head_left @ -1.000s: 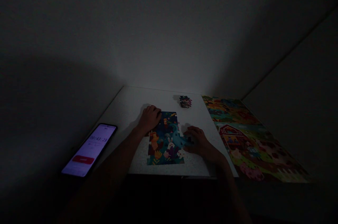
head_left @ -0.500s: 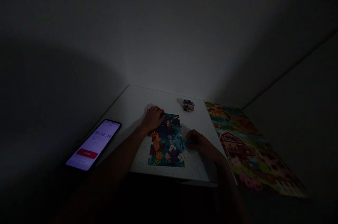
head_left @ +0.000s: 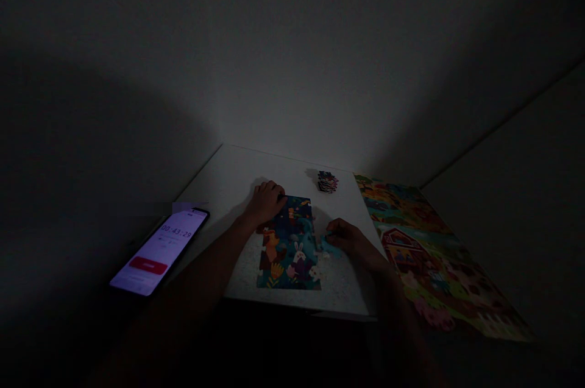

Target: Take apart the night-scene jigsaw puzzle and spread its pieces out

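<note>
Okay, checking in from my remote seat, and the head cam feed is pretty dim, so bear with me. On the white table (head_left: 223, 193) there's a partly built jigsaw section (head_left: 287, 257) with a rabbit and flowers on a dark blue background, sitting roughly mid-table. The left hand (head_left: 265, 203) is resting on its top-left corner, fingers curled over the edge, not gripping anything that I can see.

The right hand (head_left: 350, 239) is narrowed down at the section's right side, with its fingertips (head_left: 331, 231) on a light-blue piece (head_left: 331, 246) that's right up against the edge. It looks like a pinch, but it's too dark for me to swear the piece is actually held.

Handling tip from where I sit: keep that left hand planted so the section can't creep, keep the piece flat to the table, and nudge it sideways instead of pressing down.

Farther back there's a small stack of loose pieces (head_left: 328, 182), well apart from both hands. A big farm-scene picture sheet (head_left: 432, 254) with a red barn lies off to the right, and a phone (head_left: 158, 252) on the left shows a timer at 00:43:29.
</note>
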